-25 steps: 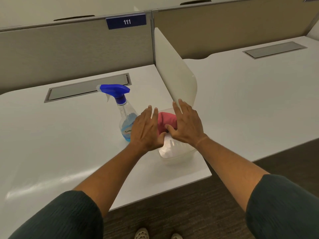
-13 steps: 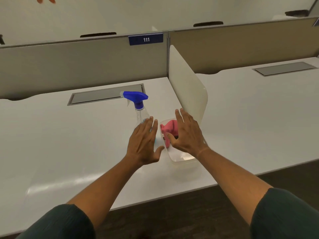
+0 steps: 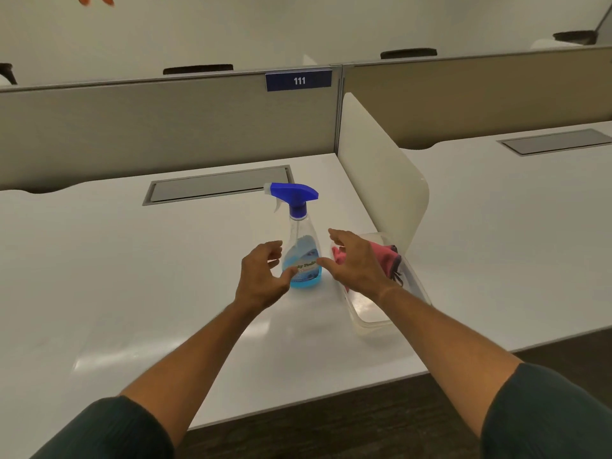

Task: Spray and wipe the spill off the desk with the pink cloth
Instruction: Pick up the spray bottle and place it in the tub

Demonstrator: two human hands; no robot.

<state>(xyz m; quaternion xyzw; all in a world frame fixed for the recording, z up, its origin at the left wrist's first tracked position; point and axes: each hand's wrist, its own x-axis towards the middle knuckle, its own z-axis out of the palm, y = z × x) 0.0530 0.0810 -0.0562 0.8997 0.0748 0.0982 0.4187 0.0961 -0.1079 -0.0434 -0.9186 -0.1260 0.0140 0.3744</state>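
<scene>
A clear spray bottle (image 3: 302, 246) with a blue trigger head and blue liquid stands upright on the white desk (image 3: 132, 276). My left hand (image 3: 261, 276) hovers just left of its base, fingers curled and apart, holding nothing. My right hand (image 3: 354, 263) is just right of the bottle, fingers spread, empty. Behind that hand the pink cloth (image 3: 385, 255) lies bunched in a clear plastic container (image 3: 390, 313) at the desk's right side. I cannot make out a spill on the desk.
A white divider panel (image 3: 381, 173) rises right behind the container and separates a second desk (image 3: 513, 226) on the right. A grey cable hatch (image 3: 218, 185) sits at the back. Beige partitions (image 3: 165, 127) close off the far edge.
Both hands have left the container and cloth and moved left to either side of the spray bottle. The view has tilted up.
</scene>
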